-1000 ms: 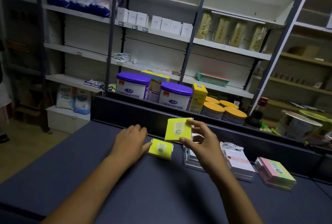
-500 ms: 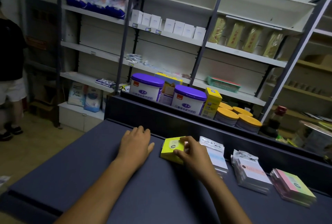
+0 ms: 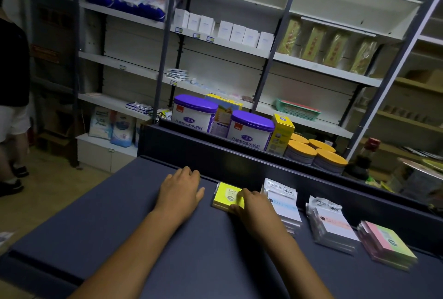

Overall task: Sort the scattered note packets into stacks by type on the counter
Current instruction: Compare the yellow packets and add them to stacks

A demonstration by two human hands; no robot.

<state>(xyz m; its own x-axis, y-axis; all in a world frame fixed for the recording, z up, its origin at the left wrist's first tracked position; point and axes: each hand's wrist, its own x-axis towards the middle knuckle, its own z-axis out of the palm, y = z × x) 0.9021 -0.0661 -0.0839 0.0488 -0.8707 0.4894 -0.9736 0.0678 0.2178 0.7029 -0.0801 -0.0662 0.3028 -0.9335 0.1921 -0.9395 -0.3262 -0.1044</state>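
**Yellow packets under the right hand**

At nine o'clock of the yellow stack, the left hand (image 3: 181, 192) lies flat on the dark counter (image 3: 115, 222), fingers relaxed and grasping nothing. The yellow packets (image 3: 226, 197) sit stacked by the counter's back wall; the right hand (image 3: 254, 207) rests on their three o'clock edge, fingers curled around it. Further toward three o'clock stand a blue-striped stack (image 3: 284, 205), an orange-striped stack (image 3: 332, 227), then a pink-and-green stack (image 3: 388, 242).
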